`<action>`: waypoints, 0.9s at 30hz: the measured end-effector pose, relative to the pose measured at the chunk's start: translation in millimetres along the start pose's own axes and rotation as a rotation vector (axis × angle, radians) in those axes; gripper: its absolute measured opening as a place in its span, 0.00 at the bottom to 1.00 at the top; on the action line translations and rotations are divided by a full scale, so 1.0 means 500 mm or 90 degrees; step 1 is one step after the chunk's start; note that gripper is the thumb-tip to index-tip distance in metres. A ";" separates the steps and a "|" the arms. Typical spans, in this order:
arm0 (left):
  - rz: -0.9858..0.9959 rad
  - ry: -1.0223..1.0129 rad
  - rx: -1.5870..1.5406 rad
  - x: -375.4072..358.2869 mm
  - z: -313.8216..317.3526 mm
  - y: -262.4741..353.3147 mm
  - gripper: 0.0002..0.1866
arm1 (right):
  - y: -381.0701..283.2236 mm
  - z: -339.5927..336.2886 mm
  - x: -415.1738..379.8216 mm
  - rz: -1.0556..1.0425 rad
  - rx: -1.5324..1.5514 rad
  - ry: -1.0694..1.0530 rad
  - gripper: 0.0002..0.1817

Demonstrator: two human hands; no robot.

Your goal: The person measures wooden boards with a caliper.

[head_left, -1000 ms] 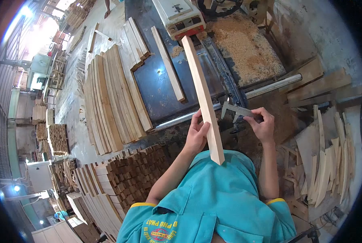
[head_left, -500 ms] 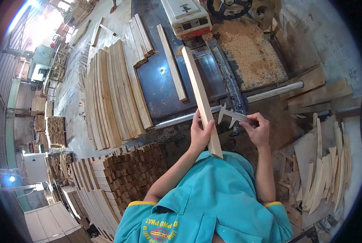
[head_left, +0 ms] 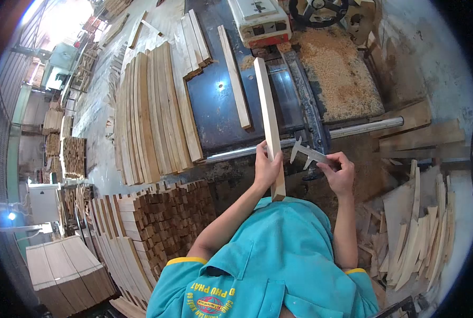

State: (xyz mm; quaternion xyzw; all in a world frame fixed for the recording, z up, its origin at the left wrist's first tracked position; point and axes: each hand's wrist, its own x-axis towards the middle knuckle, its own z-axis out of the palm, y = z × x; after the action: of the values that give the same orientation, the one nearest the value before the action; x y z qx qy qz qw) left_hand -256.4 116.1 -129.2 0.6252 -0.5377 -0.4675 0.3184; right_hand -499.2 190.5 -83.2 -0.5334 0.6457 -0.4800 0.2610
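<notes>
My left hand (head_left: 268, 168) is closed around the lower part of a long, pale wooden strip (head_left: 268, 114). Its near end lies close to my shirt, while the far end points out over the machine table. In my right hand (head_left: 340, 172) is a metal caliper (head_left: 313, 151), pinched by its beam. The caliper's jaws point left toward the strip, with a gap between them and the wood. Another wooden strip (head_left: 233, 77) lies on the dark metal table (head_left: 215, 114), left of the one I hold.
Long boards (head_left: 152, 111) lie side by side left of the table. A dense stack of cut wood (head_left: 175, 228) stands at lower left. Sawdust (head_left: 337, 74) covers the machine's right side, below a black handwheel (head_left: 318, 8). Thin offcuts (head_left: 422, 233) lean at right.
The view has shifted, so the surroundings sit further right. The held strip appears more upright. My left hand still grips it, and the caliper remains in my right hand, apart from the wood.
</notes>
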 end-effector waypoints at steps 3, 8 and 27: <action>0.063 0.012 0.014 -0.005 0.004 0.019 0.35 | 0.003 0.002 0.006 0.001 -0.002 -0.004 0.20; 0.031 -0.070 -0.058 -0.003 -0.006 0.034 0.35 | 0.010 0.008 0.012 0.020 -0.005 -0.010 0.19; -0.188 -0.108 -0.394 -0.003 -0.072 0.097 0.22 | -0.016 0.026 0.032 0.037 0.051 -0.036 0.17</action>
State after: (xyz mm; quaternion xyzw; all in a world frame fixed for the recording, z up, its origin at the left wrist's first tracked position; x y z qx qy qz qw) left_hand -241.1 103.4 -72.4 0.5291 -0.2992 -0.6995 0.3759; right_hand -489.4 171.0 -78.6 -0.5171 0.6335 -0.4823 0.3141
